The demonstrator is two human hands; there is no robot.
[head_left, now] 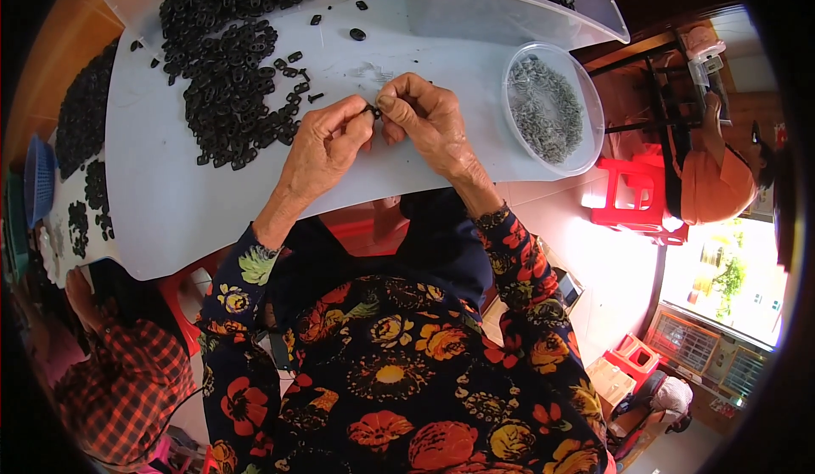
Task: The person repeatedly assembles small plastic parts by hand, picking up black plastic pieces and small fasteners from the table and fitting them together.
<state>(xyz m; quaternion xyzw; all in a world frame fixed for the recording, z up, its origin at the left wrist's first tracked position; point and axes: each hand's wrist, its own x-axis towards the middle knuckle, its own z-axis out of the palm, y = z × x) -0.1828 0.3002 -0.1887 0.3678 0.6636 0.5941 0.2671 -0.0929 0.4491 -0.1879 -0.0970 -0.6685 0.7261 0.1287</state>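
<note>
Both hands meet over the pale table [170, 211], fingertips touching. The left hand [327, 147] is nearly closed, thumb and forefinger pinched on a small black piece [374, 112] at its tip. The right hand [429, 117] is likewise curled tight, its thumb and forefinger pressing the same piece from the other side. Whether the piece is one part or two being joined cannot be told; it is mostly hidden between the fingertips.

Just beyond the left hand's knuckles lies a broad heap of black pieces [233, 75], with a few strays [357, 34] ahead of the fingertips. To the outer side of the right hand, near it, stands a round clear tub of small grey parts [548, 109]. Further ahead of the right hand is a large clear bin [518, 2] holding more black pieces.

Judgement: the work is fine fingertip fitting. It is best done with the piece kept square between both pinches, pressure applied evenly, and wrists held low near the table so that a slipped piece drops close by.
</note>
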